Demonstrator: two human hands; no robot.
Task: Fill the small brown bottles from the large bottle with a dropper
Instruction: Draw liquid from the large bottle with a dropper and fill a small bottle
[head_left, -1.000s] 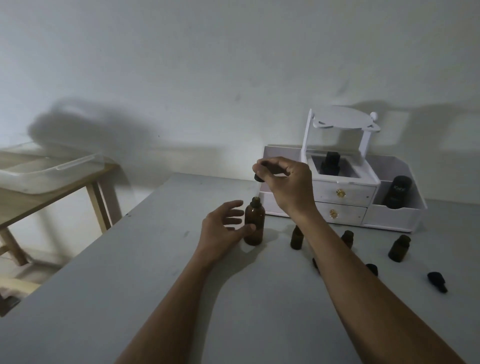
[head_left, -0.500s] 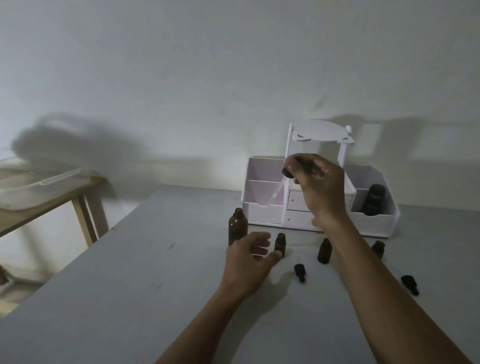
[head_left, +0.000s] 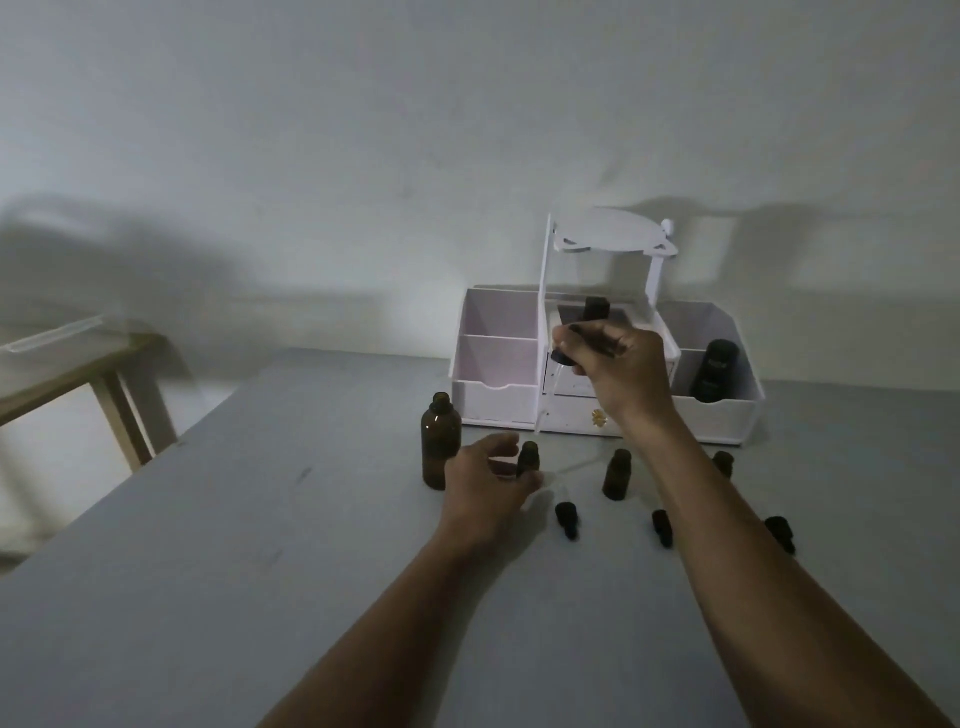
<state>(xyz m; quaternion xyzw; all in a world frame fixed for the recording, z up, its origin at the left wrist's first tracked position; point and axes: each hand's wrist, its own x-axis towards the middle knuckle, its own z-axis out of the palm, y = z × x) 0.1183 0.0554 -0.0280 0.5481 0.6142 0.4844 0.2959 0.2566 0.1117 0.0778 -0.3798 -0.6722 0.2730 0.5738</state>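
Observation:
The large brown bottle (head_left: 440, 441) stands open on the grey table (head_left: 260, 545). Just to its right my left hand (head_left: 491, 488) curls around a small brown bottle (head_left: 528, 460), thumb and fingers at its sides. My right hand (head_left: 618, 369) is raised above it, pinching the black bulb of a dropper (head_left: 551, 389) whose clear glass tube points down, its tip a little above that bottle's mouth. Two more small brown bottles (head_left: 617, 474) (head_left: 723, 464) stand further right.
Three black dropper caps (head_left: 566, 519) (head_left: 662, 527) (head_left: 781, 533) lie on the table in front of the bottles. A white drawer organizer (head_left: 498, 379) with dark bottles (head_left: 716, 371) stands at the wall. A wooden side table (head_left: 78, 374) sits at the left.
My left hand left the large bottle and closed around a small bottle. My right hand carried the dropper from the large bottle over to that small bottle. The view shifted.

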